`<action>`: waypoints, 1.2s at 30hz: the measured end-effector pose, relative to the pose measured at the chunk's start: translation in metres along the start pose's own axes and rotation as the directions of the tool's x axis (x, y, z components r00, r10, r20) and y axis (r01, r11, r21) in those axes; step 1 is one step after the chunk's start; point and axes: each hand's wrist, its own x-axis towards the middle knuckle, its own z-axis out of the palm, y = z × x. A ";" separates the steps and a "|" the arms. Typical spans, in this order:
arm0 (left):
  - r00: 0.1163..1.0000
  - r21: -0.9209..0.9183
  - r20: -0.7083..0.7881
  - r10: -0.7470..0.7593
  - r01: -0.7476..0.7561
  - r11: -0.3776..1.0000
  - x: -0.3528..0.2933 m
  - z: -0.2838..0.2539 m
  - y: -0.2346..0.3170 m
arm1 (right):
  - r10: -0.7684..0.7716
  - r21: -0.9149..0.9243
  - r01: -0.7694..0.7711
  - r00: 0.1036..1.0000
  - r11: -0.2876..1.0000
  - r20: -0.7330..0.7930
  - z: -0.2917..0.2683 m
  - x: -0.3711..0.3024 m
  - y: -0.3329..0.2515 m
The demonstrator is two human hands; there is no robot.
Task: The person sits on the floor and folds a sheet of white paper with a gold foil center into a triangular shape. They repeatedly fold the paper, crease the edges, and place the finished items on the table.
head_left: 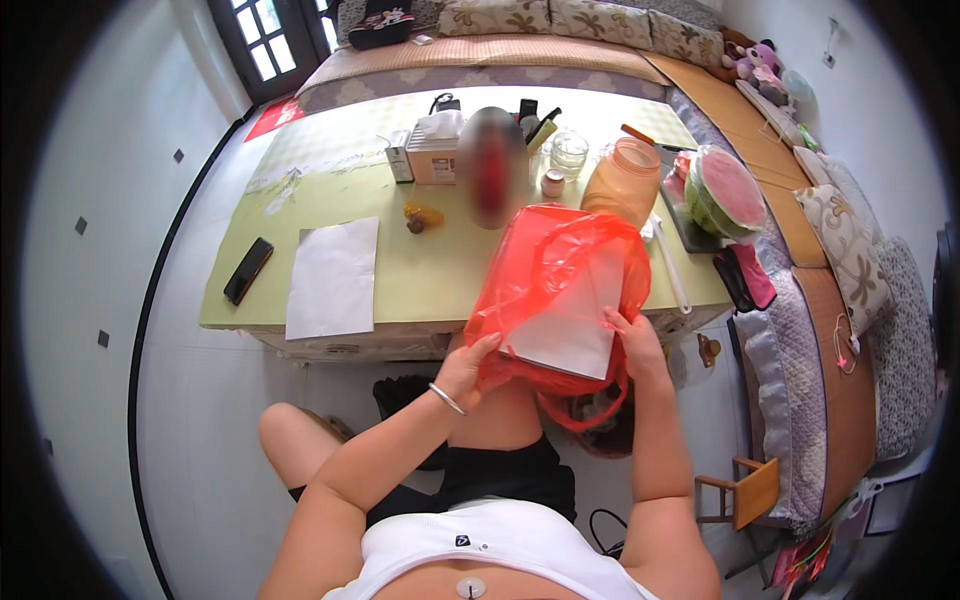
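A thin red plastic bag (pixel 520 265) lies over my lap and the table's near edge. Through its mouth shows a stack of white paper (pixel 573 335), partly inside and partly uncovered. My left hand (pixel 468 368), with a bangle on the wrist, is closed on the bag's left side near the stack's lower corner. On the other side, my right hand (pixel 637 345) pinches the bag beside the right edge of the paper. One bag handle hangs below the stack. A single white sheet (pixel 333 280) lies flat on the table to the left.
The table (pixel 420 290) also carries a phone (pixel 248 270), a tissue box (pixel 436 155), an orange jar (pixel 622 180), a glass jar (pixel 569 153) and a cut watermelon (pixel 728 190). A small wooden stool (pixel 755 493) stands at right, beside a long couch (pixel 800 400).
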 end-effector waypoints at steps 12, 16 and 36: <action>0.996 -0.107 -0.087 0.022 -0.031 0.994 0.030 0.040 -0.040 | -0.275 -0.492 0.247 0.961 0.835 0.016 -0.035 0.018 -0.004; 0.995 0.077 0.046 -0.093 0.089 0.993 0.016 0.034 -0.020 | -0.671 -0.840 0.355 0.741 0.411 -0.015 -0.002 -0.010 -0.032; 0.416 0.656 0.704 0.576 -0.069 -0.752 -0.080 -0.229 0.188 | -0.408 -0.410 0.902 0.427 0.132 0.807 0.316 -0.006 0.007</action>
